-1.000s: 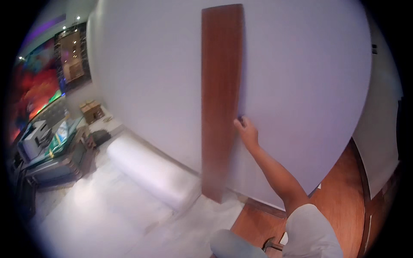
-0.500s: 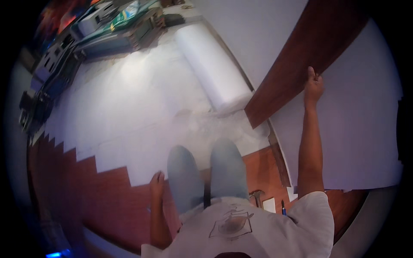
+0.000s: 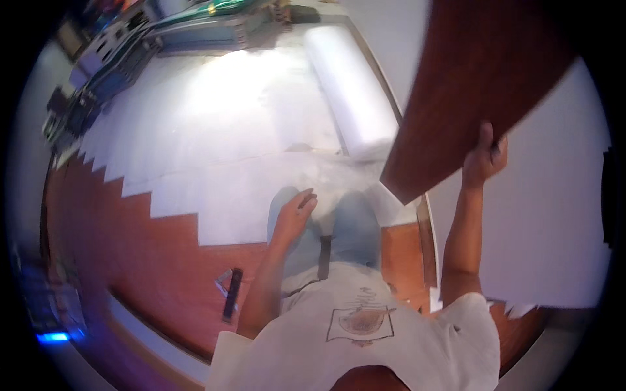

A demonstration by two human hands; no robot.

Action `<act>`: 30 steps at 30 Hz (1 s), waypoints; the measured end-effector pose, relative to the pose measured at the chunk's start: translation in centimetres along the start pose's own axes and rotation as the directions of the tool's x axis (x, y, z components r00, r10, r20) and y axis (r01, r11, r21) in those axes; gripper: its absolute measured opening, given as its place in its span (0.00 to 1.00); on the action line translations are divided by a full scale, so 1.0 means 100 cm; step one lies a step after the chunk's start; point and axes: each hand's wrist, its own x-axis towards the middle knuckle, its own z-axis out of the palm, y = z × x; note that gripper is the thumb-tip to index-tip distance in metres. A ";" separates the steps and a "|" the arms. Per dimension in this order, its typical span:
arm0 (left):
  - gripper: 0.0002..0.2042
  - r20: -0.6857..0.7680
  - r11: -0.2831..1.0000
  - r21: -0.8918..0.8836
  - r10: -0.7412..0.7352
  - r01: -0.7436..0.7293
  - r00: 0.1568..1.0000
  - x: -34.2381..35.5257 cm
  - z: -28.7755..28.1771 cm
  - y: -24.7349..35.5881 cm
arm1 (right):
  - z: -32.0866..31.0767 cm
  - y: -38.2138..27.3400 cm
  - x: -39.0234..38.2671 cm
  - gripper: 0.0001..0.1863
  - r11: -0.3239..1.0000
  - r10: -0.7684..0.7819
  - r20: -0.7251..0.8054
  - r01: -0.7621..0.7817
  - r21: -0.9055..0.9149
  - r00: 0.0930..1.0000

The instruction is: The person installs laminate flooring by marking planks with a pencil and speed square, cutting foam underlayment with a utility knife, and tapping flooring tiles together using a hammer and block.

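My right hand grips the long edge of a dark reddish-brown plank tilted up on the right, its thumb on the broad face. The plank's lower corner is above pale underlay beside my knees. My left hand is over my left thigh, fingers partly bent and apart, with nothing clearly in them. A black and silver square-like tool lies on the laid wood flooring, left of that arm. Pale underlay covers the floor ahead, meeting the planks in a stepped edge.
A long white roll lies along the foot of the white wall on the right. Piled boxes and teal-grey cases stand at the far left and back. A blue light glows at the lower left.
My view has tipped down from the wall to floor and body. The plank, in my right hand, went from upright to slanted. My left hand has risen from beside my leg to over the thigh.
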 end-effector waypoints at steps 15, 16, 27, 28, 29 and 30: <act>0.23 -0.194 0.911 -0.365 0.127 -0.192 0.973 -0.044 0.011 0.056 | 0.140 -0.129 -0.034 0.15 0.953 -0.289 0.657 0.147 0.264 0.696; 0.23 -0.229 0.989 -0.056 0.120 -0.136 0.966 -0.054 -0.001 0.051 | 0.149 -0.139 -0.034 0.16 0.964 -0.241 0.754 0.062 0.258 0.611; 0.18 -0.335 0.822 -0.554 -0.365 0.132 0.868 -0.117 -0.002 0.010 | 0.114 -0.010 -0.232 0.14 0.926 0.363 0.744 -0.307 -0.221 0.561; 0.13 -0.385 0.839 -0.541 -0.312 0.061 0.869 -0.114 0.001 0.008 | 0.074 0.011 -0.251 0.10 0.906 0.408 0.730 -0.340 -0.251 0.549; 0.13 -0.337 0.832 -0.532 -0.379 0.158 0.862 -0.115 0.003 0.006 | 0.031 0.034 -0.285 0.08 0.885 0.459 0.641 -0.252 -0.392 0.615; 0.13 -0.299 0.821 -0.515 -0.440 0.245 0.846 -0.116 0.002 0.007 | -0.009 0.052 -0.310 0.08 0.873 0.476 0.555 -0.288 -0.395 0.682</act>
